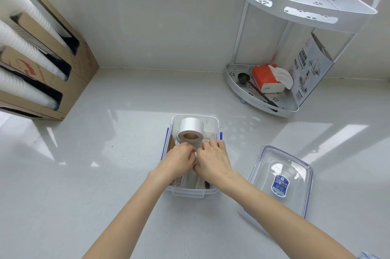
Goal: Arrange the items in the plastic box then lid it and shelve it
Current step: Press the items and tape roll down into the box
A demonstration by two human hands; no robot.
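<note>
A clear plastic box [188, 192] with blue side clips sits on the pale counter in front of me. Inside its far end lies a white tape roll [191, 129] with a brown core; a brown cardboard piece [170, 144] leans against the left wall. Both hands are inside the box, fingertips together over a small white item that they mostly hide. My left hand [179, 159] and my right hand [213, 159] touch each other there. The clear lid [280, 176] with a blue label lies upside down on the counter to the right of the box.
A white two-tier corner shelf rack [299, 16] stands at the back right; its lower tier holds an orange tissue pack [264, 78], a black scoop [243, 78] and a printed carton [310, 69]. A cardboard dispenser [69, 62] with stacked white cups stands at the left.
</note>
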